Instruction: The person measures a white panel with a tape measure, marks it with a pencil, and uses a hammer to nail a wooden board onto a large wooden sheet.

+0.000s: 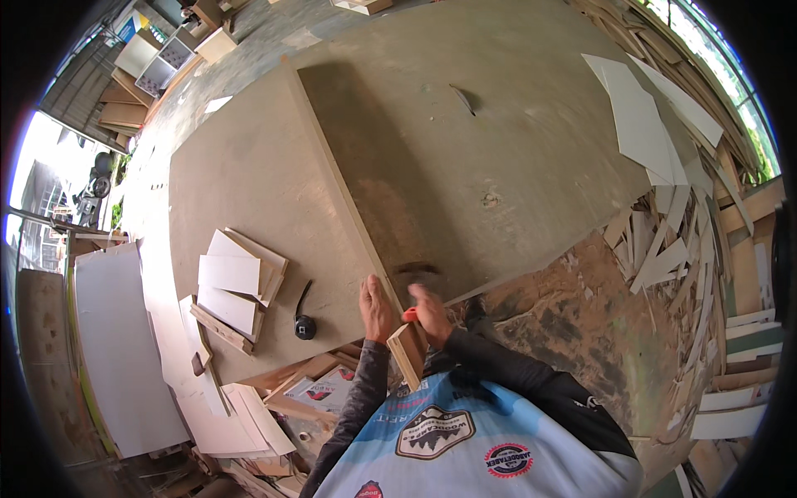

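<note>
A long, narrow wooden board [339, 170] stands on edge and runs from the far side of the large panel [531, 124] toward my body. Its thick near end [406, 355] is close to my shirt. My left hand [376, 310] lies along the board's left side, fingers stretched out and pressed against it. On the other side, my right hand [431, 315] is closed around a hammer; motion blurs it. The hammer's orange grip [410, 314] shows beside my fingers, and its dark head [418, 268] is a smear just beyond them.
A black tape measure [305, 327] with its blade partly out lies left of my left hand. Beyond it are white-faced board pieces [231, 275] and a wood strip [221, 327]. Scrap strips [664, 249] heap up at the right. A large white sheet [124, 349] leans at far left.
</note>
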The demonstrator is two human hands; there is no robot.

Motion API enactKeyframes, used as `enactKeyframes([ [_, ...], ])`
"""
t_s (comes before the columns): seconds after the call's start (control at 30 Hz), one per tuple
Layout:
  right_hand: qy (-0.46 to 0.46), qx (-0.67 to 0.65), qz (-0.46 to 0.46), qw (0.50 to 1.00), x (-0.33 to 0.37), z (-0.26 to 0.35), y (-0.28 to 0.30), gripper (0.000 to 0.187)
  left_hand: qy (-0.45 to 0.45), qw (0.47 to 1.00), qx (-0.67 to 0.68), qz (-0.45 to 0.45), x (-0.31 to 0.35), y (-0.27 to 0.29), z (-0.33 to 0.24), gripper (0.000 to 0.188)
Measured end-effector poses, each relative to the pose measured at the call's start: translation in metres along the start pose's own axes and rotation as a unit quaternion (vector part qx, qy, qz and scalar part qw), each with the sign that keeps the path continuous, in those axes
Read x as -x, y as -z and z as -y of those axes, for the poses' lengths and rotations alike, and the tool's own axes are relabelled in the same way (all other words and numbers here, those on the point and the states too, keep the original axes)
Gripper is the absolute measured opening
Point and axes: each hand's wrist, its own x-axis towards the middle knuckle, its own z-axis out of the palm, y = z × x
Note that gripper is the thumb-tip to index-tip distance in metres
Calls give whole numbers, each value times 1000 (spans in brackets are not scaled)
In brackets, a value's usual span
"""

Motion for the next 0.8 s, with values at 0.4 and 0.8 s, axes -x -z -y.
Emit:
enactKeyframes([
  [0.4,-59,26,-6,998,-10,-15,-2,56,16,1000,-10,5,-5,6,15,58],
  [0.8,-23,125,79,989,-30,-38,-10,45,-6,999,-50,-17,-5,10,3,61],
])
